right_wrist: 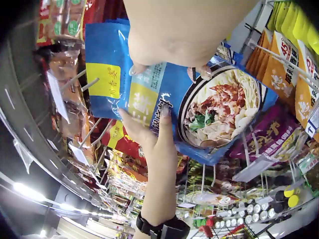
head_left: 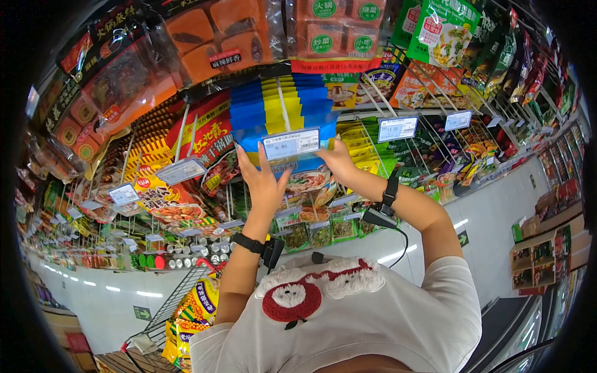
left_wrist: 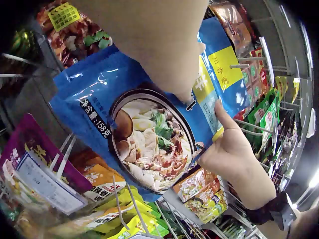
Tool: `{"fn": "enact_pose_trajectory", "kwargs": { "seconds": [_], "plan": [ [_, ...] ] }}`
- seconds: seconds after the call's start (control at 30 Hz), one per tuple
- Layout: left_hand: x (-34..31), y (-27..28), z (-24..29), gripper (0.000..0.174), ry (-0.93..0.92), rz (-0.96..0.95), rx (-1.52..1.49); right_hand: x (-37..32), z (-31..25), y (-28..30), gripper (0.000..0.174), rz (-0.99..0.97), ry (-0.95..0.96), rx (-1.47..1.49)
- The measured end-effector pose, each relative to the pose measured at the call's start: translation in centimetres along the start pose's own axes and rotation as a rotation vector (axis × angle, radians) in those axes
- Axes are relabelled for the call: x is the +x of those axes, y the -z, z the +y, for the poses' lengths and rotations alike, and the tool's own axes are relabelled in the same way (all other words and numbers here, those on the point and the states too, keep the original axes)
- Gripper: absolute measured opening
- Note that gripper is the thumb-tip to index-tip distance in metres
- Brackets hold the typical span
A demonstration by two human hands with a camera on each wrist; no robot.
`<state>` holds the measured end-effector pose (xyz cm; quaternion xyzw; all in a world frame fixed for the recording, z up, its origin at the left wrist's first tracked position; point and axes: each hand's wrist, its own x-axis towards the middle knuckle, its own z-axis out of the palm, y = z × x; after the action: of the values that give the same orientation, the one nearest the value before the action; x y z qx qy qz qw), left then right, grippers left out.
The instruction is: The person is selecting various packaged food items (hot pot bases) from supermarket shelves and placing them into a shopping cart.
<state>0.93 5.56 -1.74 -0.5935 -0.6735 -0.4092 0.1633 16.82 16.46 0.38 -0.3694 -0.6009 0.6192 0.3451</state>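
Note:
A blue seasoning packet [left_wrist: 149,129] with a pictured bowl of food hangs at the front of a row of like packets [head_left: 280,99]. It stands tilted outward beneath a price tag [head_left: 291,144]. My left hand [head_left: 264,186] holds its left edge, and my right hand [head_left: 339,163] holds the right edge. In the right wrist view, left fingertips [right_wrist: 165,110] lie on the packet's printed front. The left wrist view shows the right hand [left_wrist: 232,152] at the opposite edge, some of its fingers hidden behind the packet.
Metal hooks with price tags [head_left: 398,128] jut out around the hands. Red packets [head_left: 208,137] hang to the left, yellow ones [head_left: 360,146] to the right. Large bagged blocks [head_left: 217,31] are above. A shopping cart [head_left: 171,304] with yellow packs stands at lower left.

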Motion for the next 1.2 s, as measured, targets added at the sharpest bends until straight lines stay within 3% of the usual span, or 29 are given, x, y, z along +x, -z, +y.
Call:
{"fn": "enact_pose_trajectory", "kwargs": {
  "seconds": [0.3,0.43,0.47,0.63,0.73,0.83,1.0,1.1,1.13,1.2],
  "plan": [
    [-1.7,0.4,1.0,0.083,0.005,-0.017,0.147,-1.4,-0.9,-0.2,0.032,0.054,0.068,-0.118],
    [-2.1,1.2,2.8,0.074,-0.041,-0.006,0.076,-1.3,1.6,0.4,0.034,0.1,0.236,-0.233],
    [-2.4,1.2,3.1,0.073,-0.06,-0.009,0.039,-1.6,1.9,0.6,0.033,0.043,0.13,-0.113],
    [-3.4,0.8,3.8,0.07,-0.228,-0.024,-0.028,-4.6,4.5,1.8,0.03,0.267,0.302,-0.3],
    [-4.6,0.5,4.5,0.062,-0.236,-0.088,-0.137,-6.4,4.3,2.2,0.029,0.374,0.399,-0.447],
    [-6.3,-0.2,5.2,0.059,-0.225,-0.102,-0.243,-7.9,5.8,2.2,0.028,0.402,0.414,-0.405],
    [-9.5,-0.2,6.2,0.049,-0.069,-0.196,-0.304,-9.6,8.6,1.8,0.021,0.223,0.379,-0.448],
    [-13.4,-0.4,6.1,0.036,0.1,-0.224,-0.271,-9.8,10.2,1.6,0.014,-0.023,0.191,-0.215],
    [-15.3,-0.6,6.1,0.033,0.17,-0.235,-0.281,-9.3,12.4,1.7,0.01,-0.04,0.303,-0.284],
    [-19.9,-0.7,6.7,0.027,0.322,-0.247,-0.267,-9.5,14.6,1.3,0.01,-0.155,0.243,-0.183]
  ]
}}
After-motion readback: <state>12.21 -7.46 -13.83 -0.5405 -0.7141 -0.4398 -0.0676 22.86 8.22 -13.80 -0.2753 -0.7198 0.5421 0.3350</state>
